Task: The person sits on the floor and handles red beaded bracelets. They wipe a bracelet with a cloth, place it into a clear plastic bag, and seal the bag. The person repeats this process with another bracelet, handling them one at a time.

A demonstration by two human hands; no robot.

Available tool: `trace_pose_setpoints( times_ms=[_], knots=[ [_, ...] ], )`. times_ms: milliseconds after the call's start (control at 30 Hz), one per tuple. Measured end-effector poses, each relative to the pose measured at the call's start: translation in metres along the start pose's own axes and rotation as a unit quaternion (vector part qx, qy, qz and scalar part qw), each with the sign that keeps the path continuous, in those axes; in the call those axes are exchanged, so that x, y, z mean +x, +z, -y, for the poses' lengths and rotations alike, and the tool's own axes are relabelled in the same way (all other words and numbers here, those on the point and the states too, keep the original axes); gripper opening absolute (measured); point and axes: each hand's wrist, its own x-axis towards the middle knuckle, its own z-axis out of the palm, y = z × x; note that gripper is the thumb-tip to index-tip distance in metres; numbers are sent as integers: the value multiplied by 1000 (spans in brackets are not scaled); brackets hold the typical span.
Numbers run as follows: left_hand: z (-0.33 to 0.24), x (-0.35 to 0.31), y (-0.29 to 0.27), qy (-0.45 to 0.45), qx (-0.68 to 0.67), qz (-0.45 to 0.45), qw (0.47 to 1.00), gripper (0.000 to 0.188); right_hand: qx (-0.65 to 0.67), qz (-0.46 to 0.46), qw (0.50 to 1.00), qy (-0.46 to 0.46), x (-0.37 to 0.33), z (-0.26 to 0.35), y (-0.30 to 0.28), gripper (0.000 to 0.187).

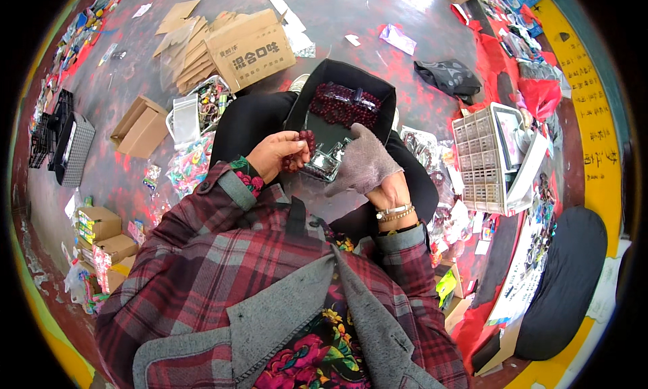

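My left hand (275, 154), bare, is closed on a dark red bead bracelet (306, 143), pinched between thumb and fingers. A grey glove covers my right hand (366, 163), whose thumb stands out apart from the fingers. That hand is over a shiny clear plastic package (327, 161) and partly hides it; I see nothing gripped in it. Both hands are at the near end of a black open box (382, 94) between my legs. Clear-wrapped dark red beads (341, 107) lie in the far part of the box.
Flattened cardboard and a carton (251, 50) lie ahead on the floor. To the left are a tray of small goods (210, 102) and an open cardboard box (140, 127). On the right stand a beige plastic crate (478, 161) and a black bag (449, 78).
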Motion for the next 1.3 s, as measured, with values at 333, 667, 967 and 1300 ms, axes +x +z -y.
trace_pose_setpoints(
  times_ms=[333, 667, 967, 1300],
  knots=[
    [-21, -16, 27, -56, 32, 156, 986, 27, 25, 29, 997, -61, 32, 25, 23, 39],
    [-1, -14, 46, -45, -24, 76, 996, 37, -167, -54, 968, -182, 5, 42, 54, 23],
    [6, -12, 52, -54, 48, 75, 995, 37, -117, -75, 988, -61, 4, 49, 50, 18],
    [-3, -11, 54, -11, -77, 40, 996, 36, -52, 53, 997, 17, 33, 3, 46, 27]
  ],
)
